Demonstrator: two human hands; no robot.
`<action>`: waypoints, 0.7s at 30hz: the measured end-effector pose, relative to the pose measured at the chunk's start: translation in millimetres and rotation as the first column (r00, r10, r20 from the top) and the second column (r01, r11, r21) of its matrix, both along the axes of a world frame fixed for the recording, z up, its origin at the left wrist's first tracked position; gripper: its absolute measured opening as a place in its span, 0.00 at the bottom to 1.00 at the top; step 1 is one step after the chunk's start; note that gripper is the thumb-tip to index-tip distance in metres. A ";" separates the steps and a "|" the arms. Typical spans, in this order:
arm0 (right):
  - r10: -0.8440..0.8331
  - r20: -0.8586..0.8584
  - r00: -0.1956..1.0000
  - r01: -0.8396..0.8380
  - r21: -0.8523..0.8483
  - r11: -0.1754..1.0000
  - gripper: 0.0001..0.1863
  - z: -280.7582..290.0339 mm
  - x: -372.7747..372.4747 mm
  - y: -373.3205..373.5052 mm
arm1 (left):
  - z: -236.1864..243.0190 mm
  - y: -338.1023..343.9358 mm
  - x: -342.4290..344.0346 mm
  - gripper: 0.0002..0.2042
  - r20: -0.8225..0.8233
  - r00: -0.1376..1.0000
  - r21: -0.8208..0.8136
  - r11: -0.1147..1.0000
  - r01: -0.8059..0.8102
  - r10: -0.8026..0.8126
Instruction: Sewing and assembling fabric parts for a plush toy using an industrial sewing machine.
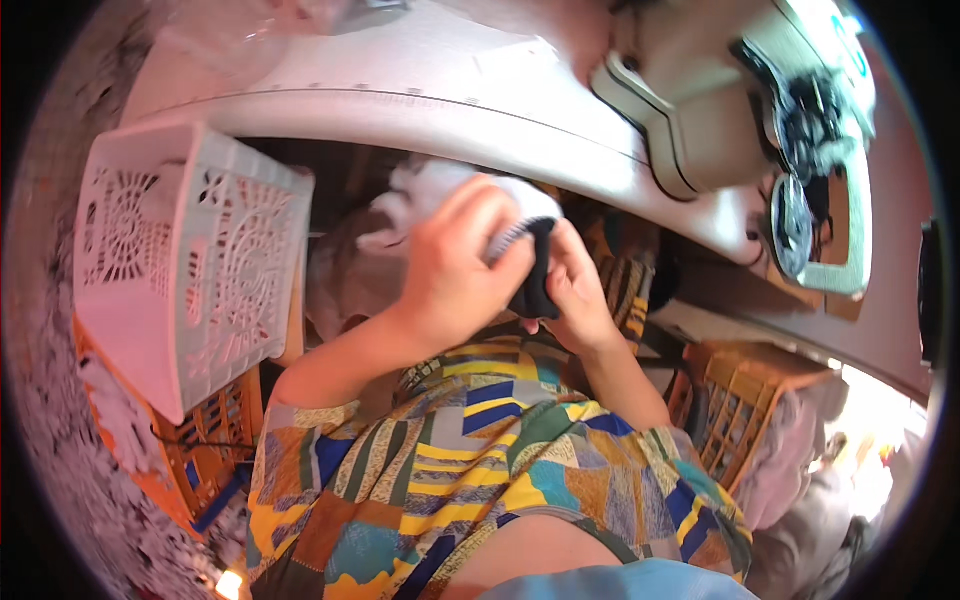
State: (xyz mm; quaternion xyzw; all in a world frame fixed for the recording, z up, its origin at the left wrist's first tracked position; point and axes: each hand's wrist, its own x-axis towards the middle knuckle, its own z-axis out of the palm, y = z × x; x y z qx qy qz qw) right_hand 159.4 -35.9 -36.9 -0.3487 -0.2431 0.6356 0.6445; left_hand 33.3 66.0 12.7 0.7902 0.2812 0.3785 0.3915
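Note:
Over my lap, below the front edge of the sewing table, my left hand [462, 262] is closed, its fingers curled over a black cloth piece [538, 275]. A grey-and-white striped strip runs along the upper edge of this small piece. On its other side my right hand [580, 295] grips it with thumb and fingers. Just behind my left hand lies a bunch of white cloth [410, 200], partly hidden by that hand. What exactly the black piece is, I cannot make out.
A pale sewing table [390, 115] spans the far side, with a beige sewing machine [700, 110] at its right. At the left, a white perforated plastic basket [240, 260] stands over an orange crate [215, 425]. Another orange crate [735, 400] holds cloth at the right.

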 end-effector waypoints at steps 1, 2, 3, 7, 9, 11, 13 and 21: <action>0.061 -0.127 0.990 -0.061 0.003 0.998 0.29 -1.5 4.2 0.3 | -0.2 4.4 -1.5 0.08 0.004 0.999 -0.057 0.998 0.037 -0.037; 0.132 -0.086 0.987 -0.131 0.020 0.991 0.31 -11.0 13.0 -0.4 | -8.4 6.0 0.1 0.09 0.050 0.999 -0.131 0.991 0.028 -0.021; 0.201 -0.123 0.972 -0.197 0.047 0.979 0.31 -14.3 18.9 5.3 | -12.3 9.0 0.6 0.09 0.086 0.996 -0.202 0.979 0.029 -0.012; 0.068 -0.075 0.995 -0.064 0.044 0.997 0.34 -0.5 8.2 7.3 | -13.4 5.0 7.2 0.09 0.154 0.988 -0.325 0.945 0.041 0.010; -0.017 0.108 0.994 0.014 0.025 1.000 0.32 7.5 3.6 10.2 | -7.8 2.4 9.4 0.09 0.064 0.998 -0.147 0.989 0.021 -0.012; -0.054 0.230 0.972 0.058 -0.008 0.998 0.22 15.8 7.6 14.1 | -4.4 4.8 6.8 0.09 -0.065 0.998 -0.028 1.000 -0.002 0.000; -0.263 0.745 0.613 0.252 0.131 0.959 0.08 7.0 11.2 16.9 | 12.6 4.8 -0.1 0.09 -0.288 0.958 0.128 0.991 0.027 0.011; -0.534 0.716 0.450 0.228 0.486 0.844 0.20 31.2 6.9 34.8 | 38.9 -2.5 -9.6 0.12 -0.319 0.948 -0.137 0.990 -0.026 -0.019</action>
